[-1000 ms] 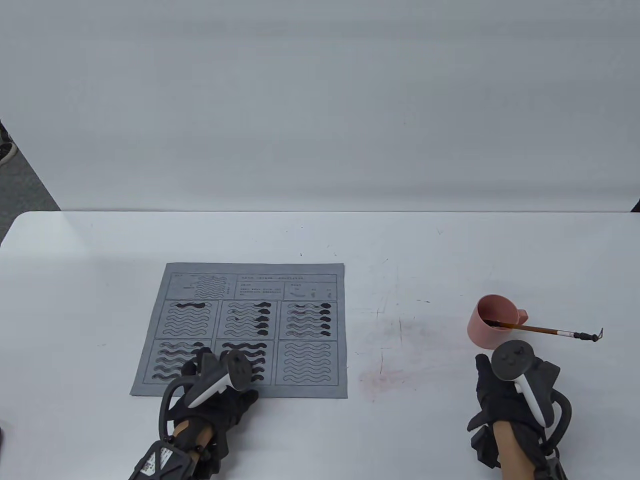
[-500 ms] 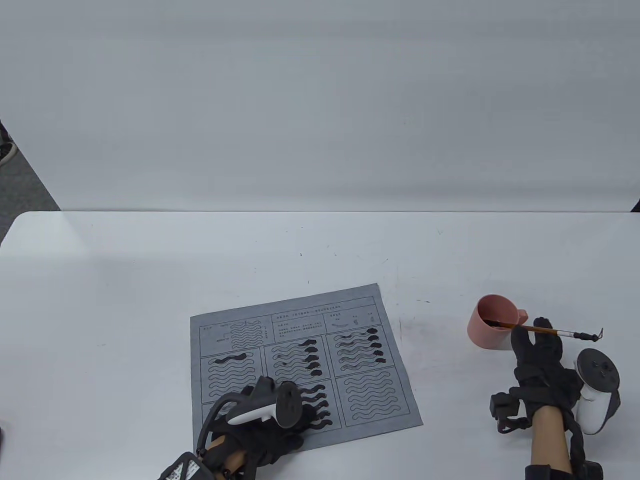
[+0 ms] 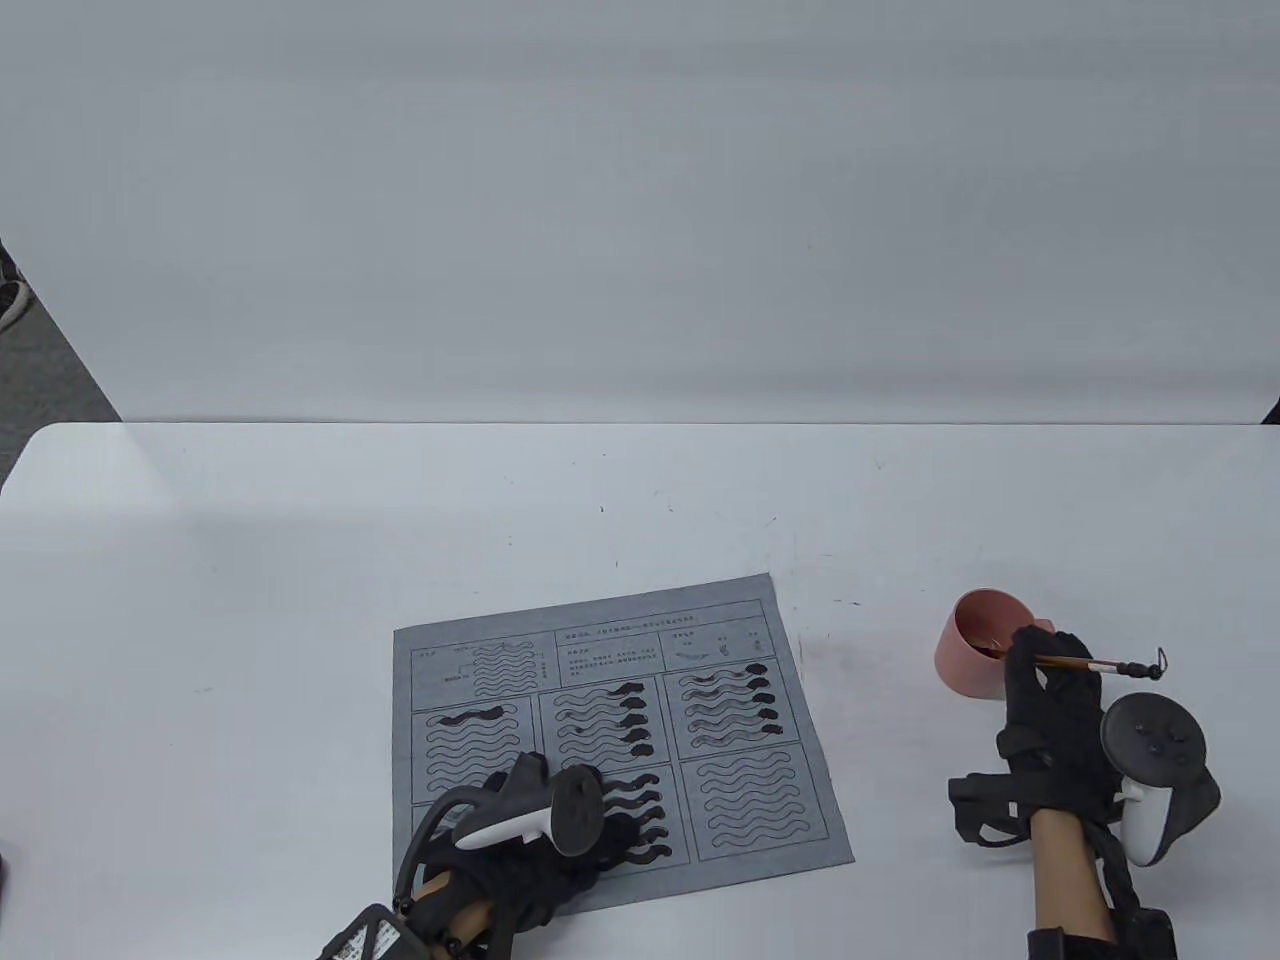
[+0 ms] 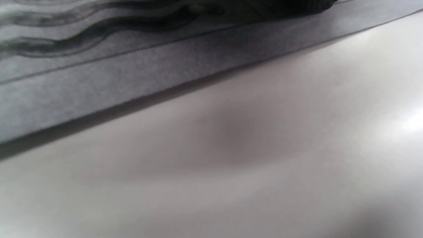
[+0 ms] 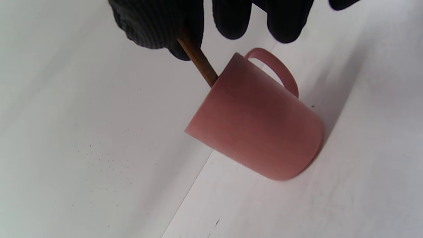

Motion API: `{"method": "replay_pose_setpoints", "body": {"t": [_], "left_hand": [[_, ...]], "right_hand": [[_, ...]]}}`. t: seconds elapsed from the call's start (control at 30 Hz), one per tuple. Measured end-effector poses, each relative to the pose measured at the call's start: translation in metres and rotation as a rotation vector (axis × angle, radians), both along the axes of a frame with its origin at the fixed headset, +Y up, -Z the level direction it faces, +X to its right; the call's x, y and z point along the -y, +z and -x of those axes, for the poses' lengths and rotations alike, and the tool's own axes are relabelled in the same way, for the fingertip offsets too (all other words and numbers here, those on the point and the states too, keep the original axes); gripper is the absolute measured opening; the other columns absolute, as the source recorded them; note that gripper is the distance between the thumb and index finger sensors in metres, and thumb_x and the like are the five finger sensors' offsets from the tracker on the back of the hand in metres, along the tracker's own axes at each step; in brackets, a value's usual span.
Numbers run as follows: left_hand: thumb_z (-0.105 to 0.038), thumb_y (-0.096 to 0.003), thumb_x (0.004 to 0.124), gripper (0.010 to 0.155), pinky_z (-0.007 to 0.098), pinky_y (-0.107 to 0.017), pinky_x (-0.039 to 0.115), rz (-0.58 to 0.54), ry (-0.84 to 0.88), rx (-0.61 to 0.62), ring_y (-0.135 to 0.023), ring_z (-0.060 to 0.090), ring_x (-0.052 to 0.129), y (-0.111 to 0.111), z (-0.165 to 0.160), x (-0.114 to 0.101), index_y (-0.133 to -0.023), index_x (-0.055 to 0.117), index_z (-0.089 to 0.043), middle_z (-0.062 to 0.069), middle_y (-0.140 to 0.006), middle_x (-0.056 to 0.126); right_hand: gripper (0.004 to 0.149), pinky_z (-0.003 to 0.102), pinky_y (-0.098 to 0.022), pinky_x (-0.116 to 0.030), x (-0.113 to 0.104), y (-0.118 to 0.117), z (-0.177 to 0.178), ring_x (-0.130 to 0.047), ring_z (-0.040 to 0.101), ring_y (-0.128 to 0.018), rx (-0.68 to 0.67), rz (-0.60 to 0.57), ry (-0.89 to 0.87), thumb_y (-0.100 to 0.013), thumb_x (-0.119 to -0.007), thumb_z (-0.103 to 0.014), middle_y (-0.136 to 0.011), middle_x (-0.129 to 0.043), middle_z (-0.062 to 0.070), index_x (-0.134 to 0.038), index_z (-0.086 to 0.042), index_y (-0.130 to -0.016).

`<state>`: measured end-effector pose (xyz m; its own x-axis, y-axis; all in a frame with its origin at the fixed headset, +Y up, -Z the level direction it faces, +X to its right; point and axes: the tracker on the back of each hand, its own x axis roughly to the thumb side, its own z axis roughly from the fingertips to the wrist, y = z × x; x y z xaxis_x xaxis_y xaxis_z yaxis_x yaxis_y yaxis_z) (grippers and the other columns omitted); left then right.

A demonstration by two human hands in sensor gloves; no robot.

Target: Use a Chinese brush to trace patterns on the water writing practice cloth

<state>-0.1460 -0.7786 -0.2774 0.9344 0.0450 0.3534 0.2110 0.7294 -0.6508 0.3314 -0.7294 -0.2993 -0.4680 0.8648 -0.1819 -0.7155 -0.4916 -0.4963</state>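
Note:
A grey water writing cloth (image 3: 640,690) printed with wavy line panels lies tilted on the white table; some waves are dark and wet. My left hand (image 3: 560,850) rests flat on its near left part; the left wrist view shows the cloth's edge (image 4: 99,89) close up. My right hand (image 3: 1040,690) grips the brown handle of the Chinese brush (image 3: 1095,663), whose tip sits inside the pink cup (image 3: 975,650). In the right wrist view my fingers (image 5: 148,26) pinch the brush handle (image 5: 198,62) just above the cup (image 5: 257,132).
The white table (image 3: 300,540) runs back to a plain white wall. Faint pink smudges and scratches mark the table between cloth and cup (image 3: 850,640). The table's near edge is below the hands.
My left hand dragged the cloth right and toward me and turned it. My right hand reached up to the cup and took hold of the brush handle, tilting it up.

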Motion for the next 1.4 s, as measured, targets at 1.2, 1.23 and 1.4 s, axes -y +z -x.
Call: {"method": "replay_pose_setpoints", "body": {"t": [1.2,1.23,1.4], "left_hand": [[-0.055,-0.0513,0.048,0.06,0.06,-0.076,0.001,0.041,-0.003,-0.018,-0.1,0.033,-0.022,-0.002,0.002,0.001,-0.09,0.008,-0.075,-0.024,-0.105,-0.022],[-0.055,-0.0514,0.048,0.06,0.06,-0.076,0.001,0.042,-0.003,-0.019,-0.1,0.033,-0.022,-0.002,0.002,0.001,-0.09,0.008,-0.076,-0.024,-0.105,-0.022],[-0.055,-0.0512,0.048,0.06,0.06,-0.076,0.001,0.045,-0.002,-0.02,-0.1,0.033,-0.023,-0.002,0.003,0.001,-0.09,0.007,-0.076,-0.025,-0.105,-0.022]], "right_hand": [[0.038,0.062,-0.053,-0.08,-0.037,0.041,-0.022,-0.101,0.037,-0.067,0.143,-0.335,-0.192,-0.055,-0.077,-0.022,-0.091,-0.087,0.021,-0.071,-0.009,-0.091],[0.038,0.062,-0.053,-0.08,-0.035,0.041,-0.023,-0.101,0.036,-0.067,0.154,-0.324,-0.208,-0.055,-0.077,-0.022,-0.09,-0.087,0.021,-0.071,-0.009,-0.09],[0.037,0.06,-0.051,-0.08,-0.027,0.041,-0.03,-0.101,0.036,-0.065,0.199,-0.294,-0.285,-0.055,-0.077,-0.025,-0.089,-0.088,0.02,-0.073,-0.012,-0.09]]}}
